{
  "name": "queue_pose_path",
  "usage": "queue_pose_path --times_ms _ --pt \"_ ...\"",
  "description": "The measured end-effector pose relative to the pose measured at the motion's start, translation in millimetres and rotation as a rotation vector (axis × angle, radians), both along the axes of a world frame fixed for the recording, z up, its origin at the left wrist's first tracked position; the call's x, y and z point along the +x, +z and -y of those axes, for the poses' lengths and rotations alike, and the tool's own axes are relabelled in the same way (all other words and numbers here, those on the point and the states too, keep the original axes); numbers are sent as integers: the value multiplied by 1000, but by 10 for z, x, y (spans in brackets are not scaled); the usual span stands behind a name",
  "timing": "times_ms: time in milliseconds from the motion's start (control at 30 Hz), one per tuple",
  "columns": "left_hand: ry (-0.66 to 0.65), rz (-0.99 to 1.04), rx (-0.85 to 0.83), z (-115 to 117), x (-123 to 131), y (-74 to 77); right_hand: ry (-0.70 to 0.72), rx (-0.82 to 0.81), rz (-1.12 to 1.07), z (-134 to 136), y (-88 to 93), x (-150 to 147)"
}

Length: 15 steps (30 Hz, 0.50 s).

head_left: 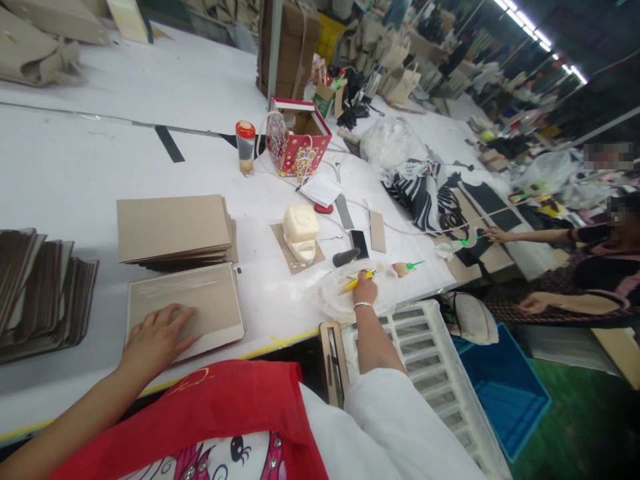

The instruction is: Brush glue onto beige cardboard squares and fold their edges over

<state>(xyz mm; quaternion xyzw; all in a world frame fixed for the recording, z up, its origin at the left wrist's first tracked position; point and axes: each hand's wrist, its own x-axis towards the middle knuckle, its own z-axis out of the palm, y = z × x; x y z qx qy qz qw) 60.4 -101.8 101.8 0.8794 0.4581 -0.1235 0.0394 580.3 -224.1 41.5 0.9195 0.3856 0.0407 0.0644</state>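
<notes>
My left hand [159,337] lies with fingers spread on the top beige board [210,300] of a low stack. Shiny whitish streaks run along that board's far edge. My right hand [365,290] is closed around a slim yellow-handled tool [353,283], whose working end I cannot make out. It is over a whitish, plastic-covered round container [330,293] near the table edge. Just right of the container lies a small bottle with a green tip [401,269]. Behind my left hand is a second stack of beige boards [173,227].
Many dark-edged boards [45,293] stand at far left. Past my right hand are a phone [359,244], a cream-coloured block [301,227], a red box [300,147] and a red-capped jar [245,147]. A white slatted rack [425,353] and blue bin [515,393] sit right, near a co-worker [590,273].
</notes>
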Motion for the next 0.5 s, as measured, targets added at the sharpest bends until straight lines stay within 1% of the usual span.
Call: queue_pose_path --times_ms 133,267,333,433,500 --pt "2 37 -43 -9 -9 11 -6 55 -26 97 28 -100" --pt "9 62 -57 -20 -7 27 -22 190 -111 228 100 -247" --pt "12 62 -65 -35 -12 31 -30 242 -176 277 168 -325" --pt "-2 73 -99 -77 -40 37 8 299 -252 304 374 -475" --pt "-20 94 -140 -114 -63 47 70 401 -313 274 596 -630"
